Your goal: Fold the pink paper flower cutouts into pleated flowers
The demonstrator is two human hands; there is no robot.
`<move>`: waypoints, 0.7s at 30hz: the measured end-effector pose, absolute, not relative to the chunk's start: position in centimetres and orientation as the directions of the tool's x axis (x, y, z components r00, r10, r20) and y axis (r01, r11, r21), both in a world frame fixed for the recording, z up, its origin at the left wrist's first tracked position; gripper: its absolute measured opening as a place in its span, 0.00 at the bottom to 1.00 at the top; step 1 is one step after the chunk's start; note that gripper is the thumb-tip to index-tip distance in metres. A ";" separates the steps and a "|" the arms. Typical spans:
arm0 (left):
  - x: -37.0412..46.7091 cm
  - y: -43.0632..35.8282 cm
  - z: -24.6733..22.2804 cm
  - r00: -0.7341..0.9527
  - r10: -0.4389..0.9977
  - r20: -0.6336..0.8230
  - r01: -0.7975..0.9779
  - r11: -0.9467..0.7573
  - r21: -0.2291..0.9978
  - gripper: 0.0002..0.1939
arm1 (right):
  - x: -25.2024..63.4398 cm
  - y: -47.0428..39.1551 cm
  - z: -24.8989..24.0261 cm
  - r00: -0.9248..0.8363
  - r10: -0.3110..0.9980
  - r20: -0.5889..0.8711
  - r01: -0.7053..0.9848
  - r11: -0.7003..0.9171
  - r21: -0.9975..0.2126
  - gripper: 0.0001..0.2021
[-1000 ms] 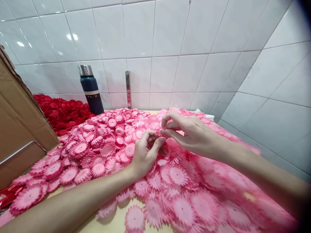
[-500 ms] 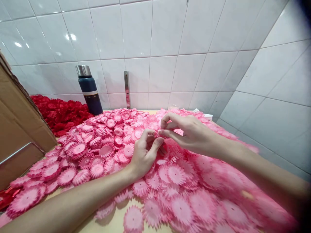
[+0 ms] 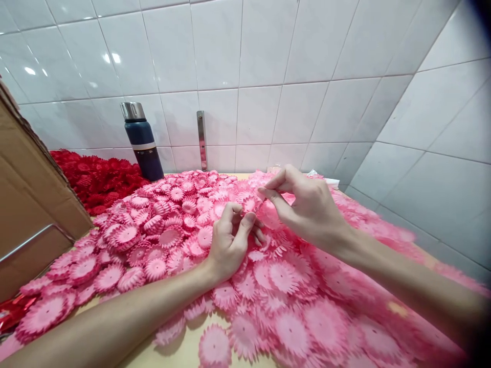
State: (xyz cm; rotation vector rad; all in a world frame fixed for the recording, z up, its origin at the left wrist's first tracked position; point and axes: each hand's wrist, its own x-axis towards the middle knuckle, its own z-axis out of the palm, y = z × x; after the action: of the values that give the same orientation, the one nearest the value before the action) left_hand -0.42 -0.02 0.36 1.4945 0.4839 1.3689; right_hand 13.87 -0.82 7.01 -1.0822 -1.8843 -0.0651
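Note:
Pink fringed petal discs (image 3: 284, 276), each with a small dark hole at its centre, lie in a deep heap beneath both hands. My left hand (image 3: 232, 243) is closed just above the heap, thumb bent toward the curled index finger; whatever sits in the grip is hidden. To its right and slightly higher, my right hand (image 3: 310, 209) pinches thumb and index fingertip together. Anything in that pinch is too small to name. A small pink petal disc (image 3: 251, 203) shows between the hands; I cannot tell whether it is held or lies on the heap.
A dark blue bottle (image 3: 143, 148) with a silver cap stands at the back left, before a heap of red petal pieces (image 3: 95, 176). A cardboard box (image 3: 34, 194) borders the left side. White tiled walls (image 3: 261, 56) rise behind and to the right. A metal strip (image 3: 201, 140) is against the wall.
My right hand has moved up and right, away from my left hand, keeping its pinch. My left hand stays almost in place. The view has shifted slightly.

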 end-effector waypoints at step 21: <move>-0.5 -0.1 0.1 0.275 0.821 0.500 -0.214 -0.455 0.865 0.10 | 14.7 -1.3 9.0 -0.391 0.797 0.460 0.406 0.598 -0.691 0.06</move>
State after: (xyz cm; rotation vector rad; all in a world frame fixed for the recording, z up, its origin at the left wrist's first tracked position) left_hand -0.52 -0.15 0.14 1.5899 0.5754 1.3612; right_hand 14.71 -1.28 9.00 -0.9526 -2.0157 0.6135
